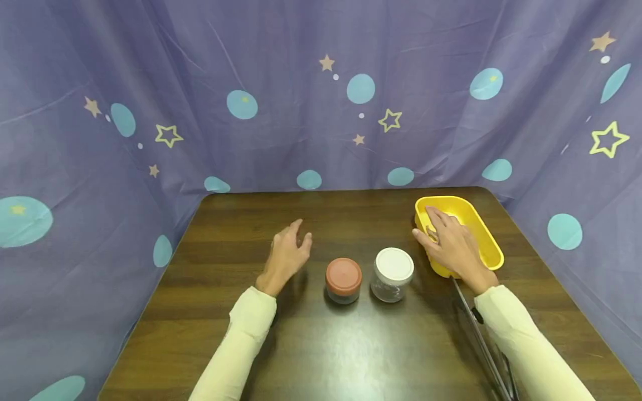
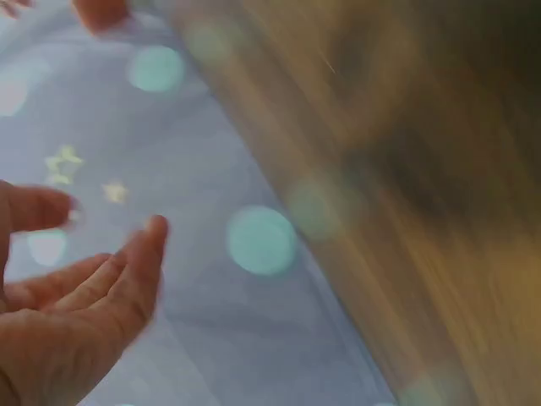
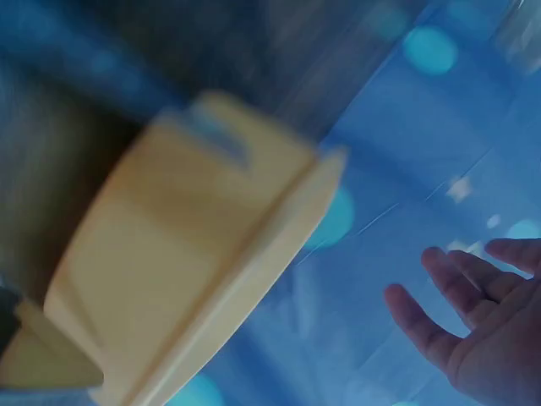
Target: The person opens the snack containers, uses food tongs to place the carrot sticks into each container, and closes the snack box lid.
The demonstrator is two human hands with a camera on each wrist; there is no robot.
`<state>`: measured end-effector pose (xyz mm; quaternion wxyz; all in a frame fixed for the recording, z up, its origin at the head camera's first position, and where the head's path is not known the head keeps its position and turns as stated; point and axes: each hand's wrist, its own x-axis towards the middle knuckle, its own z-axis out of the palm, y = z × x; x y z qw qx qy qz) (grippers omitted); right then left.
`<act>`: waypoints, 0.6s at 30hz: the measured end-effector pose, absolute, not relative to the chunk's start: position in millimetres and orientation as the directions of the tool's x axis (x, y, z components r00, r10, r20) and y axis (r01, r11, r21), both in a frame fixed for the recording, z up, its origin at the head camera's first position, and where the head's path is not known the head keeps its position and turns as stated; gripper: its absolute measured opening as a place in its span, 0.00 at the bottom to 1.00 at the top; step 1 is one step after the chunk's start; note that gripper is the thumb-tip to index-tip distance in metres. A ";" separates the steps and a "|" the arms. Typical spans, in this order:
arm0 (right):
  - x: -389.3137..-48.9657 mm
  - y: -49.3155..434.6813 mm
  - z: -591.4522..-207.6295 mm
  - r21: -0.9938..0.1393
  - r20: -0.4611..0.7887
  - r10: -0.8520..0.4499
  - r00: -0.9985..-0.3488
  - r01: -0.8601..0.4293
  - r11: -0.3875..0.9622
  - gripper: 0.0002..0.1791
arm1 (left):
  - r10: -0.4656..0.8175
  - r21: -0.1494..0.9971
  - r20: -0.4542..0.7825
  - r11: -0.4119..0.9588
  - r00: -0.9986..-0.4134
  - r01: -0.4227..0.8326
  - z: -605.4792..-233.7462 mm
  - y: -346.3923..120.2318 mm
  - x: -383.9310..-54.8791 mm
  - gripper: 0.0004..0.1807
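My left hand (image 1: 285, 257) hovers over the table, left of a small glass jar with a reddish-brown lid (image 1: 344, 275). Its fingers are spread from the thumb and hold nothing, as the left wrist view also shows. A second glass jar, with a white lid (image 1: 394, 266), stands upright just right of the first. Over the near left side of a yellow plastic tub (image 1: 482, 236) is my right hand (image 1: 455, 248), fingers relaxed and apart. In the right wrist view, the blurred tub (image 3: 177, 245) lies left of the loosely spread fingers (image 3: 456, 292), with a gap between.
The dark wooden table (image 1: 225, 245) carries both jars and the tub. A long thin grey strip (image 1: 484, 340) runs from the tub's near side toward the front, beside my right sleeve. Behind hangs a purple-blue curtain (image 1: 291, 139) with stars and dots.
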<state>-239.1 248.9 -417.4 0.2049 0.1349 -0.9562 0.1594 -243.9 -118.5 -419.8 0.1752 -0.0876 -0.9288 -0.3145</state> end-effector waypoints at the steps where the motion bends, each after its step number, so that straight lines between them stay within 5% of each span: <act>1: -231.5 244.9 -418.6 -0.258 0.444 -0.201 -0.873 -0.339 0.905 0.38 | 0.036 0.562 0.426 0.772 -0.904 0.296 -418.7 -111.6 -237.0 0.20; 8: -195.6 222.4 -426.6 -0.295 0.459 -0.266 -0.848 -0.428 0.854 0.39 | 0.023 0.664 0.538 0.604 -0.843 0.440 -416.6 -49.1 -188.9 0.17; 18: -191.2 207.8 -441.8 -0.238 0.424 -0.365 -0.829 -0.491 0.838 0.48 | 0.247 0.684 0.297 0.619 -0.922 0.386 -433.2 8.7 -167.0 0.31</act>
